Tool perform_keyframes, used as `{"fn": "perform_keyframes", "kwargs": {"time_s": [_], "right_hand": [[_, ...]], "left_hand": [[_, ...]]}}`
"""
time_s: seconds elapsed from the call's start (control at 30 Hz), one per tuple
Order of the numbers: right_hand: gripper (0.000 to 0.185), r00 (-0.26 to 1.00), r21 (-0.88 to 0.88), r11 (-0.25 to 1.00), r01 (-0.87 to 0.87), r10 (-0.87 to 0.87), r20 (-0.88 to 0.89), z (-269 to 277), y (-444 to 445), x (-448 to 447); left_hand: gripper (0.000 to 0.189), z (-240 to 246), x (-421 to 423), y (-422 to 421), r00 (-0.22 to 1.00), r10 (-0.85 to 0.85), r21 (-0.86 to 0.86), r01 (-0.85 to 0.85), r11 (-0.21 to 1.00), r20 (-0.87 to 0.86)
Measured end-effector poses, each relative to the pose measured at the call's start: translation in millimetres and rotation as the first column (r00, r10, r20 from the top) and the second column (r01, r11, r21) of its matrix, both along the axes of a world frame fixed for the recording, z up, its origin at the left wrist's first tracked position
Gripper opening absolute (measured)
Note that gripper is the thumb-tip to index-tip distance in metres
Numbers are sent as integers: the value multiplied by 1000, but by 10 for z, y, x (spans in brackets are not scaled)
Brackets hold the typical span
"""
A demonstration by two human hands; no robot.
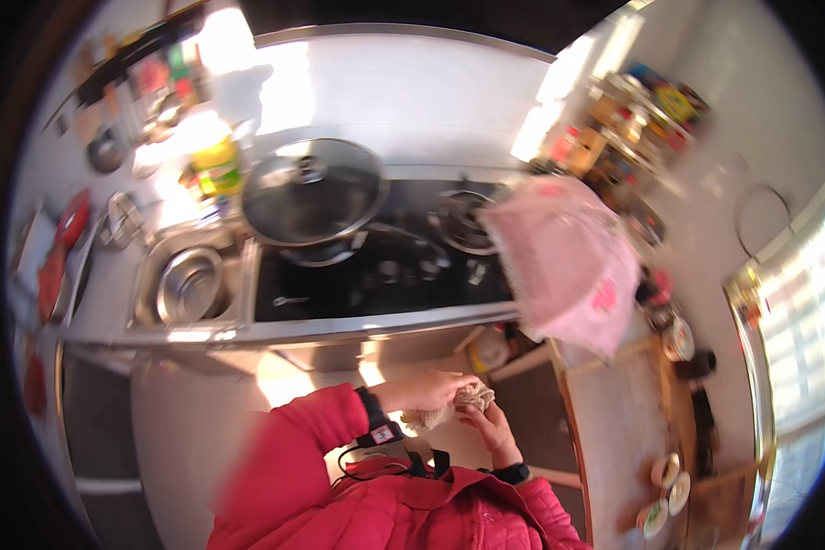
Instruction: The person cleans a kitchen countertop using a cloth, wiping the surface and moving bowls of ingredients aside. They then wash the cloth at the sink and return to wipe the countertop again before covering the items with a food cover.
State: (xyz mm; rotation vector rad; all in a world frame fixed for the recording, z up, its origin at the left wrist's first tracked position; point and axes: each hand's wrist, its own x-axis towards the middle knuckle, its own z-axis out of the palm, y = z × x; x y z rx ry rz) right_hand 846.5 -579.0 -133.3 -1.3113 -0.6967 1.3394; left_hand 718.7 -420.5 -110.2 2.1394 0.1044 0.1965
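Close to my body, in front of the counter edge, both hands hold a crumpled beige cloth (430, 416). My left hand (426, 390) grips it from above, its fingers at the bunched upper end. Against that same end press the thumb and fingers of my right hand (491, 426). Beyond them is a black glass gas hob (385, 289), on which stands a large pan with a domed glass lid (313, 192). A pink fabric food cover (564, 254) spans the hob's right end and the counter beside it.
A steel sink (144, 295) at the left holds a metal bowl (190, 285). Utensils hang on the wall at the upper left. Bottles and jars crowd a rack (625, 130) at the upper right. Several small bowls (665, 471) sit on the wooden counter at the lower right.
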Motion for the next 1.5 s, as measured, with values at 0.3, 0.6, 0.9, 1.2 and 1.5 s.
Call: {"fn": "perform_keyframes", "kwargs": {"time_s": [0.3, 0.6, 0.9, 1.2, 1.5], "right_hand": [[70, 649, 172, 802, -572, 314, 693, -481, 663, -811], [27, 319, -9, 394, -919, 758, 569, -411, 1206, -2231], [38, 226, -49, 353, -934, 693, 685, -76, 1868, -3907], [39, 430, 179, 561, -808, 354, 831, 765, 3572, -5079], [40, 221, 48, 414, -909, 380, 898, -12, 4877, -5454]], "left_hand": [[33, 136, -1510, -187, 773, 506, -280, -619, 734, -382], [31, 448, -3236, -492, 469, 811, -435, -848, 303, -349], [25, -394, -5292, -430, 203, 974, -556, -823, 114, -102], [33, -40, -6187, 1193, -65, 923, -218, -976, 21, 379], [52, -456, -6442, 2275, 5, 983, -419, -905, -73, -183]]}}
